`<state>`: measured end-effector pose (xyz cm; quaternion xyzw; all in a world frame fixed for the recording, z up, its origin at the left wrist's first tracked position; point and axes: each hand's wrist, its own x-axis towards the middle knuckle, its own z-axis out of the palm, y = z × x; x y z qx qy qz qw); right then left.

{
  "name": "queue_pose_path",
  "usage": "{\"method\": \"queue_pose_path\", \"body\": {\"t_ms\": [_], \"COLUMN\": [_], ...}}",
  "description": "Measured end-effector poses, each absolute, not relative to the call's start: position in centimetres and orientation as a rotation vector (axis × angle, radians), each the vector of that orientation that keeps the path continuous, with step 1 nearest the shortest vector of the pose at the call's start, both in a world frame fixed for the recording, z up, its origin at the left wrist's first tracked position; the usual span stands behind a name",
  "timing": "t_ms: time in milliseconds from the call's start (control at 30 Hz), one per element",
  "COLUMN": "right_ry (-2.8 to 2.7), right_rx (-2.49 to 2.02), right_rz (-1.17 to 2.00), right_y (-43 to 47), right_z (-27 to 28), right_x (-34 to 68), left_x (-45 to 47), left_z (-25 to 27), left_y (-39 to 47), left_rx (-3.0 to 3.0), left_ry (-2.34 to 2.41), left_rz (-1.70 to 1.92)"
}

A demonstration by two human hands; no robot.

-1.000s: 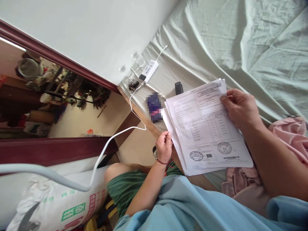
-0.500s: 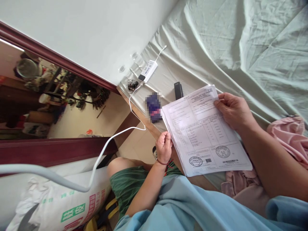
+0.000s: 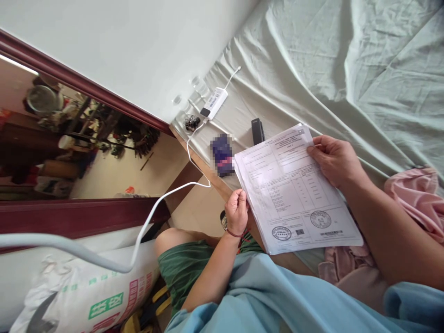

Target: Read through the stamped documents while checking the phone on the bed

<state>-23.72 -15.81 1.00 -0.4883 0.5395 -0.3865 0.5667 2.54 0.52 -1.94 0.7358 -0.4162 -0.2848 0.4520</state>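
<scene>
A stack of printed papers (image 3: pixel 294 189) is held up in front of me, tilted, with round and oval stamps near the bottom of its top sheet. My right hand (image 3: pixel 335 159) pinches the upper right edge, thumb on the front and the other fingers behind. At the lower left edge, my left hand (image 3: pixel 237 212) is closed with the paper's border in its curled fingers. Just beyond the top edge lies a black oblong object (image 3: pixel 257 131), perhaps a stapler, partly covered by the sheets. To the left of the papers rests a blurred dark blue item (image 3: pixel 222 155).
A pale green sheet (image 3: pixel 312 60) covers the bed. On its left corner are a white power adapter (image 3: pixel 214 102) with a cable (image 3: pixel 180 187), clear cups (image 3: pixel 198 85) and a dark small bundle (image 3: pixel 192 122). A printed white sack (image 3: pixel 104 286) stands lower left; pink cloth (image 3: pixel 416 199) lies right.
Both hands and the stack stay almost in place; the right hand and the papers' upper edge have shifted very slightly left and down.
</scene>
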Motion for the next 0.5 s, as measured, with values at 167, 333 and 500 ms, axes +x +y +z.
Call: {"method": "queue_pose_path", "body": {"t_ms": [167, 333, 500], "right_ry": [1.26, 1.26, 1.254], "right_rx": [-1.178, -1.201, -1.206], "right_rz": [-0.909, -0.909, -0.917], "right_y": [-15.71, -15.64, -15.68], "right_z": [0.7, 0.81, 0.76], "right_x": [-23.79, -23.86, -23.74], "left_x": [2.56, 2.56, 2.63], "left_z": [-1.98, -1.87, -1.86], "left_y": [0.59, 0.6, 0.61], "left_rx": [1.805, 1.822, 1.837], "left_ry": [-0.987, -1.007, -1.042], "left_rz": [-0.74, -0.732, -0.686]}}
